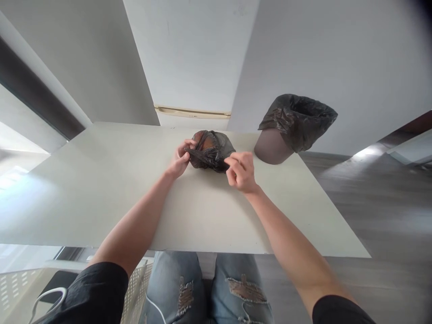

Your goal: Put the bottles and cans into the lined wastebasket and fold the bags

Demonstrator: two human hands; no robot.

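A small black plastic bag [212, 148] with something brownish inside lies on the white table [101, 189], near its far edge. My left hand [180, 159] pinches the bag's left end, fingers closed on the plastic. My right hand [241, 172] grips the bag's right end, fingers curled round a twisted strip of it. Both arms reach forward across the table.
A brown bin [275, 146] lined with a black bag [299, 119] stands at the table's far right, leaning in this view. White walls rise behind the table. Grey floor lies to the right. A white perforated basket [20, 288] sits low at left by my knees.
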